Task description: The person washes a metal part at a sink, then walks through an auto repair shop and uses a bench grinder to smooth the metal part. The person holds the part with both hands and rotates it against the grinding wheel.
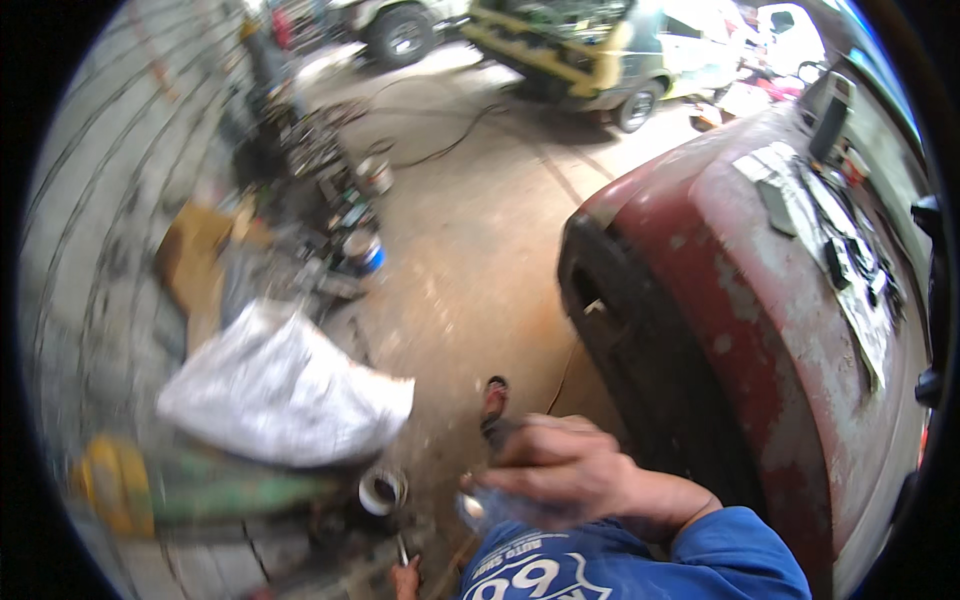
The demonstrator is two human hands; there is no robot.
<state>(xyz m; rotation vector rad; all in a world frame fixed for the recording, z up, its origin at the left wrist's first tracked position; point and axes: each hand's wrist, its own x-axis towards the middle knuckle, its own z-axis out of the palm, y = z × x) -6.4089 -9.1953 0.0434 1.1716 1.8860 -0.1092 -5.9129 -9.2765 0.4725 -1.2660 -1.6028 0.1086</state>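
Observation:
My right hand [570, 470] is raised in front of my blue shirt, its fingers curled together and smeared by motion. Beneath the fingers shows a small shiny, see-through thing [474, 508], too blurred to name. Low at the bottom edge, my left hand [405, 578] is closed around a thin silvery rod-like thing [403, 550], mostly hidden. Just beyond that hand stands a white round container [380, 492] with an open top.
A worn red car body [740, 300] with a dark bumper [630, 350] fills the right; paper and tools lie on it. To the left are a white sack [285, 390], a green cylinder [240, 485] and piled parts. A cable [450, 148] crosses the floor near parked vehicles.

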